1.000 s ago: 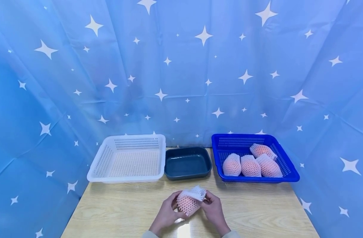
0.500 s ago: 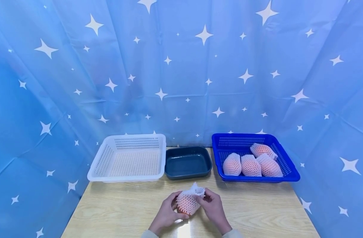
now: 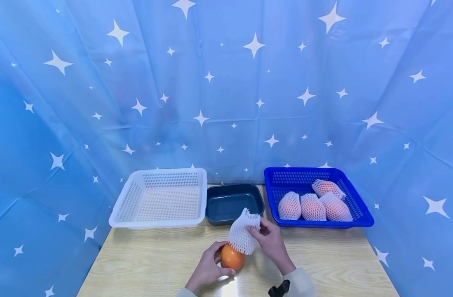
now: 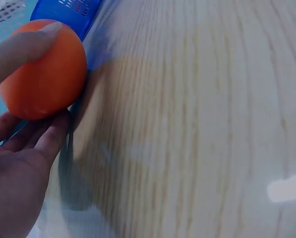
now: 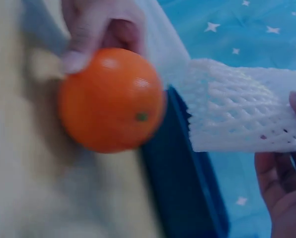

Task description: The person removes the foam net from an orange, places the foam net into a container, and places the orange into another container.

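Observation:
An orange with bare skin sits in the grip of my left hand, thumb on one side and fingers on the other. In the right wrist view the orange shows a small green stem spot. My right hand pinches a white foam net sleeve by its upper part. In the head view the sleeve's lower edge overlaps the top of the orange; the right wrist view shows the sleeve apart from it. The left wrist view shows my left thumb and fingers around the orange.
Behind the hands stands a dark teal dish. To its left is a white perforated basket; to its right, a blue basket holds several net-wrapped fruits. All rest on a wooden table before a starry curtain.
The foam net has come off the orange, which was wrapped earlier. My right hand has moved up and away with the net, while my left hand keeps its place around the fruit.

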`<state>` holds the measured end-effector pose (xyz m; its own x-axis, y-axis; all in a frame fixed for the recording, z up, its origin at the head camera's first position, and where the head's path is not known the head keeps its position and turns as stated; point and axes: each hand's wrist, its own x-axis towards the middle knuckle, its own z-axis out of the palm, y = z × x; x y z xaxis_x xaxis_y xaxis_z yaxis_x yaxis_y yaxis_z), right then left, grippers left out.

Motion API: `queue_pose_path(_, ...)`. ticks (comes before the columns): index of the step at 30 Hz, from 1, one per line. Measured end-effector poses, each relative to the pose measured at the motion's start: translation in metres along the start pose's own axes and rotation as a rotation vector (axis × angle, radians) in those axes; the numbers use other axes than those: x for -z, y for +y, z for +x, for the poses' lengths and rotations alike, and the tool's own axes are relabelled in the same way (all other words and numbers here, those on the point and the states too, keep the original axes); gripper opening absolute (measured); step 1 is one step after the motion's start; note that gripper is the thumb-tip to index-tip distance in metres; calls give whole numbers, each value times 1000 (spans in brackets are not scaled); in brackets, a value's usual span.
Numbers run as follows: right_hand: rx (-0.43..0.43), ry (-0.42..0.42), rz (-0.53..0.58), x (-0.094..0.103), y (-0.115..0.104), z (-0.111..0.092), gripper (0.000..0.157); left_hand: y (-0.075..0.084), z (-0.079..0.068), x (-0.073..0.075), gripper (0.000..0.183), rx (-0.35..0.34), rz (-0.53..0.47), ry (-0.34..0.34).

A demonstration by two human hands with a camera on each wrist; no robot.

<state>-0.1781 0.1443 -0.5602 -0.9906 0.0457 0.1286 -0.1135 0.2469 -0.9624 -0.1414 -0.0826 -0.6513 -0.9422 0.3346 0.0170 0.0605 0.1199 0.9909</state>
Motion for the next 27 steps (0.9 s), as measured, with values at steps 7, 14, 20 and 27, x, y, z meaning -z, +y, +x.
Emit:
queue_pose_path(7, 51, -37, -170, 13, -19, 41, 18, -4, 0, 0, 84, 5, 12, -1)
queue_pose_path(14, 31, -101, -285, 25, -33, 84, 27, -5, 1, 0, 85, 7, 6, -9)
queue_pose_path(20, 14, -154, -380, 28, -33, 116, 27, -6, 2, 0, 85, 8, 18, -14)
queue_pose_path(27, 1, -278, -471, 23, -22, 151, 19, -6, 1, 1, 84, 14, 16, -13)
